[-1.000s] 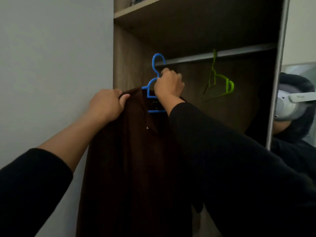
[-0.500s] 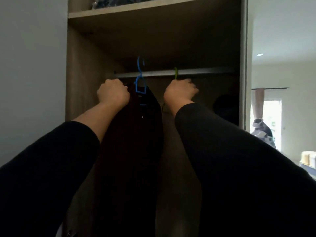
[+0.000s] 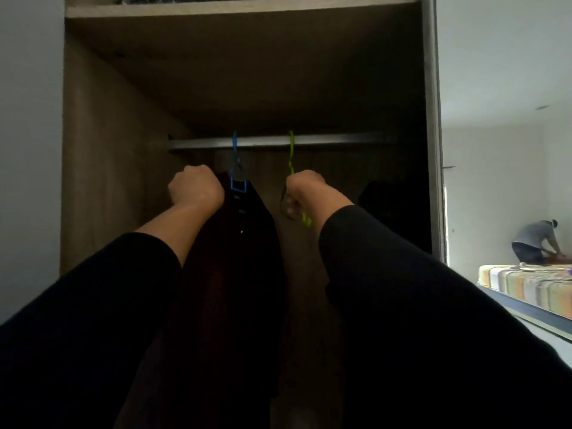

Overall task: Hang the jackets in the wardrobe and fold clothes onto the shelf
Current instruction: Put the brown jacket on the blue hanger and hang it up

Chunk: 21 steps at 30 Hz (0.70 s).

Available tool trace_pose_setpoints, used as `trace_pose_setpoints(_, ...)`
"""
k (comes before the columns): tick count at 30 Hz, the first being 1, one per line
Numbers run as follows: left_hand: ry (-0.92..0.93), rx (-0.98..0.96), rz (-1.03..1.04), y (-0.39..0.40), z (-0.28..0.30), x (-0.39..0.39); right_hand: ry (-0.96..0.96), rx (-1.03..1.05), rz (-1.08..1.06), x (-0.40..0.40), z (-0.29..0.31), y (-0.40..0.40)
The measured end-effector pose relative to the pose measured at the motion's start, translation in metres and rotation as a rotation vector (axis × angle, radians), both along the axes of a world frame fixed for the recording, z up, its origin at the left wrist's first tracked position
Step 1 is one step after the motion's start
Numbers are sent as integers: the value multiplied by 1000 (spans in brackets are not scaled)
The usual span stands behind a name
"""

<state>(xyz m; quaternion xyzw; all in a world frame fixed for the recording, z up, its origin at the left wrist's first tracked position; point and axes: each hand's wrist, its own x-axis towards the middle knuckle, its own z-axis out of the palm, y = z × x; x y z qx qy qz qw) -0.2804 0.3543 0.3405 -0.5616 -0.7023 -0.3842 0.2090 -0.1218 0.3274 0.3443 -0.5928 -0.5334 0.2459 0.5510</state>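
Note:
A dark brown jacket (image 3: 238, 258) hangs on a blue hanger (image 3: 236, 168) whose hook sits over the metal rail (image 3: 334, 140) inside the wardrobe. My left hand (image 3: 195, 189) grips the jacket's left shoulder just below the rail. To the right, an empty green hanger (image 3: 291, 156) hangs from the same rail. My right hand (image 3: 305, 193) is curled round its lower part. Both my sleeves are black.
A wooden shelf (image 3: 241, 9) tops the wardrobe with dark items on it. The wardrobe's right edge (image 3: 433, 125) borders an open room. A bed with a striped mattress (image 3: 526, 286) stands at the right, and another person (image 3: 535, 243) bends over beyond it.
The blue hanger with the jacket went up onto the rail. My right hand left the blue hanger and took hold of the green hanger. My view swung right, into the wardrobe.

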Motion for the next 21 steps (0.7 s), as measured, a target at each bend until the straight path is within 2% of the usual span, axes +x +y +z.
trace_pose_setpoints(5, -27, -50, -49, 1, -4, -8, 180, 62, 70, -12, -3, 6)
trace_pose_setpoints(11, -50, -47, -105, 4, -8, -20, 331, 151, 50, -30, -8, 15)
trace_pose_setpoints(16, 99, 240, -243, 5, -8, -15, 366, 194, 93, -46, -21, 13)
trace_pose_setpoints(18, 12, 183, -392, -1, -6, -7, 324, 229, 116, -54, -30, 9)
trace_pose_setpoints(21, -219, -7, -610, -12, 0, 7, 247, 255, 216, -60, -46, 5)
